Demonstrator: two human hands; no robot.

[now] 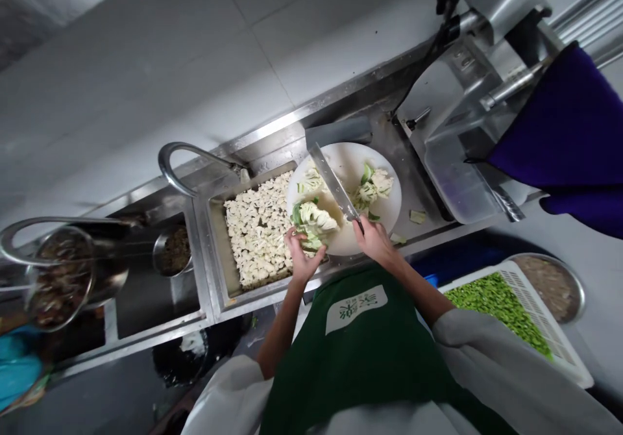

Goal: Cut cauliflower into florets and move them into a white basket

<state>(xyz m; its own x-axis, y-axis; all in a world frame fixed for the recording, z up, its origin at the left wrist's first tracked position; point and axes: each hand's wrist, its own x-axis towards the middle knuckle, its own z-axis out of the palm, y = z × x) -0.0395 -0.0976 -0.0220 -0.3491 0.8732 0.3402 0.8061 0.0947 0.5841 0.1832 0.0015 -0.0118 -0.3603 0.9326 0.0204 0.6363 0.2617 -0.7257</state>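
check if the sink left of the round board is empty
Not empty: the sink holds a wide spread of small cauliflower pieces, with bare metal showing along its left edge.

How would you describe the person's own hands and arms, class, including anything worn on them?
The left hand and right hand are ungloved. The forearms are bare too. Loose sleeves, white or pale grey, cover the arms higher up, with no markings visible.

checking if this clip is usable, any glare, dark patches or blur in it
Head view: bright glare streaks the steel ledge; the black container at lower left sinks into shadow; edges look soft and wide-angle stretched; the knife and held cauliflower read fairly clearly.
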